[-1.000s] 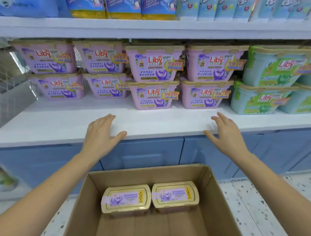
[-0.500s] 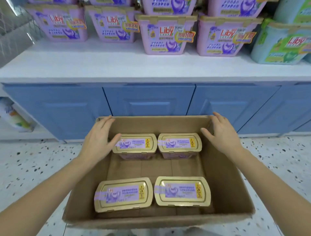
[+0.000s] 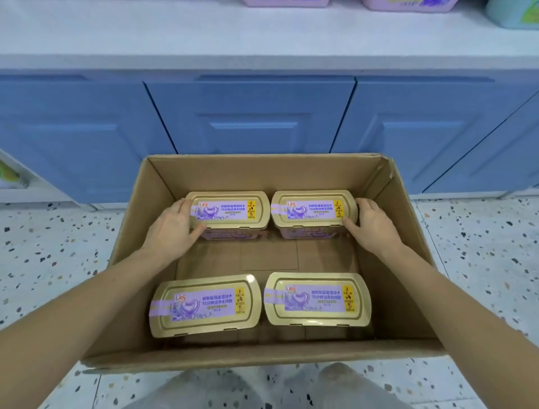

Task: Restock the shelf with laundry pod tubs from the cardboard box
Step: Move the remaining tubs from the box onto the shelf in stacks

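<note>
An open cardboard box (image 3: 262, 169) stands on the floor in front of me. Inside are several purple laundry pod tubs with gold lids. At the far wall of the box, my left hand (image 3: 172, 230) wraps the left end of the far-left tub (image 3: 230, 210). My right hand (image 3: 372, 224) wraps the right end of the far-right tub (image 3: 313, 208). These two tubs sit side by side, both resting on the box floor. A near-left tub (image 3: 204, 305) and a near-right tub (image 3: 316, 299) lie untouched close to me.
The white shelf (image 3: 204, 32) runs across the top, above blue cabinet doors (image 3: 250, 116). Bottoms of purple tubs (image 3: 285, 2) and a green tub (image 3: 513, 14) show at the shelf's back. Speckled floor (image 3: 58, 248) surrounds the box. My legs (image 3: 262, 388) are behind it.
My view tilted down from the shelf to the box. Both hands dropped from the shelf edge into the box and closed on the outer ends of the two far tubs.
</note>
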The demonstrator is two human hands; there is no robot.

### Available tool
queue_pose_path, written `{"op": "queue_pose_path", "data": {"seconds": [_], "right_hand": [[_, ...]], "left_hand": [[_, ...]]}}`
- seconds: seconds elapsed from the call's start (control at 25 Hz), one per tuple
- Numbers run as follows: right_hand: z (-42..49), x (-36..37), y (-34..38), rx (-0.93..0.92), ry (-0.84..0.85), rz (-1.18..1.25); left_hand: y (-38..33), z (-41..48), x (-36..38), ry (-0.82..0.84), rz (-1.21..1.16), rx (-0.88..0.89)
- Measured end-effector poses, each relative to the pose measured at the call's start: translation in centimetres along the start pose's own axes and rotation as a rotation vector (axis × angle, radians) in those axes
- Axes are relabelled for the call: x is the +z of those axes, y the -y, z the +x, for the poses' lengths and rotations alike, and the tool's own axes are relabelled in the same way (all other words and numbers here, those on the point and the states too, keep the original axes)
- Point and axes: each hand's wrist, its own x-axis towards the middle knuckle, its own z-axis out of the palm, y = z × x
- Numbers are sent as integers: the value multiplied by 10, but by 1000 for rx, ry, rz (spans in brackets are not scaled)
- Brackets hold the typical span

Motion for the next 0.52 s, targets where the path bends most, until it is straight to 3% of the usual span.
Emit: {"op": "queue_pose_path", "data": {"seconds": [0.24,0.4,0.52], "right_hand": [[24,21,-5,238,76,307],[36,36,-7,378,83,544],[40,42,-10,438,92,656]], "left_hand": [[4,25,25,-34,-294,-306],[15,39,39,47,-745,-629],[10,41,47,74,-1022,-668]]}}
